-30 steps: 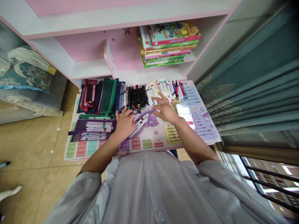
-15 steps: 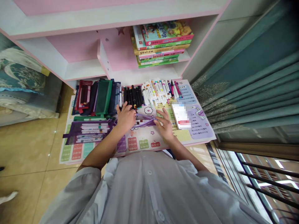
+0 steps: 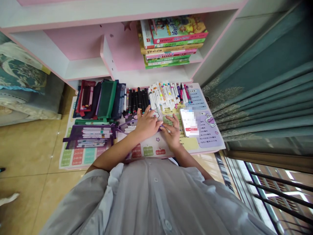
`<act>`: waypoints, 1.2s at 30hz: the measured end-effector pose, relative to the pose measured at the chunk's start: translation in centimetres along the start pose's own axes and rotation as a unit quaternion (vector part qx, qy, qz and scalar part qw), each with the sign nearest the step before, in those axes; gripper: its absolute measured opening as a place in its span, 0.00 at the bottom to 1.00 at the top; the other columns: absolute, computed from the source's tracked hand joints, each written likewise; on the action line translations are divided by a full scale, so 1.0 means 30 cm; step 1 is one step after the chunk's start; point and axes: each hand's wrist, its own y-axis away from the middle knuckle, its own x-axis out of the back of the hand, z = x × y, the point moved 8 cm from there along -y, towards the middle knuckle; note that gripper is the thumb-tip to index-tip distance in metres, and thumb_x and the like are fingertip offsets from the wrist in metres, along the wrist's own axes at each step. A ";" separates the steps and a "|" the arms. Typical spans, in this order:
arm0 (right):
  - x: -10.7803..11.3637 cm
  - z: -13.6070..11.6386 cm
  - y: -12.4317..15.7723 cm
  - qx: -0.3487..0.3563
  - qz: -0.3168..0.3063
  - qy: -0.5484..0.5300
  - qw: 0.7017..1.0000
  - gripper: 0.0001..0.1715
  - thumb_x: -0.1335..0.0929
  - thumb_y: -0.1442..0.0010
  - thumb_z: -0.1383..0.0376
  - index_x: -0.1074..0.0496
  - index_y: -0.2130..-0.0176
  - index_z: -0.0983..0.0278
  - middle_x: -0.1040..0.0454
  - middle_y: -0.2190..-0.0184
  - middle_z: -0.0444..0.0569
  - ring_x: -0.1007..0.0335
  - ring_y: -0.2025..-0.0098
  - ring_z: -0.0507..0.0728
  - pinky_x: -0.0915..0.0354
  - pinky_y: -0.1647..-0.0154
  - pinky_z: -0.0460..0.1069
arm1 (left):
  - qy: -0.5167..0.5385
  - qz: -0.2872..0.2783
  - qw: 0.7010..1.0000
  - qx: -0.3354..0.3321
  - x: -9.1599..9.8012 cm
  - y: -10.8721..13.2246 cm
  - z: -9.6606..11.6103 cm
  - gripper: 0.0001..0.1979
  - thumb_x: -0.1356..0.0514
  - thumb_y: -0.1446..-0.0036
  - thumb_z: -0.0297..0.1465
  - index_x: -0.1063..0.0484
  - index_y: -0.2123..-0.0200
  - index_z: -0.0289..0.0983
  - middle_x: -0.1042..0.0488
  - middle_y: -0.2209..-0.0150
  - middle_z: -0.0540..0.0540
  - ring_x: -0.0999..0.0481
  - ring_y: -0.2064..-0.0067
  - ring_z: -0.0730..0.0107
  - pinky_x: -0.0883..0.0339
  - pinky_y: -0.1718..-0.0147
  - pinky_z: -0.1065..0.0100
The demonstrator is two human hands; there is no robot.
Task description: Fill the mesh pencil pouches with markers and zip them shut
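Observation:
A purple zip pouch (image 3: 124,125) lies in front of me with its mouth spread apart at the left, and white markers (image 3: 129,129) show inside. My left hand (image 3: 148,124) reaches across it, thumb and forefinger closed on the zip edge near the right end. Right beside those fingertips, my right hand (image 3: 171,131) pinches the same end of the pouch, its other fingers lifted. The left hand and forearm cover much of the pouch, so the zip pull cannot be made out.
Left of the pouch lies a filled purple mesh pouch (image 3: 91,135), with green (image 3: 105,99) and red pouches (image 3: 85,98) behind. Black markers (image 3: 138,99) and white markers (image 3: 162,94) line the back. A phone (image 3: 187,122) lies at right. Books (image 3: 172,42) are stacked on the shelf.
My left hand has moved right along the pouch's zip edge to meet my right hand. The right hand stays at the right end, still pinching. The view has shifted slightly.

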 end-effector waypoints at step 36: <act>-0.044 -0.034 -0.145 0.058 -0.119 -0.014 0.991 0.06 0.28 0.40 0.61 0.18 0.65 0.54 0.28 0.41 0.46 0.51 0.27 0.70 0.45 0.30 0.74 | 0.075 0.010 0.996 0.056 0.009 0.017 -0.086 0.05 0.32 0.43 0.35 0.19 0.62 0.46 0.27 0.39 0.45 0.42 0.29 0.46 0.61 0.32 0.26</act>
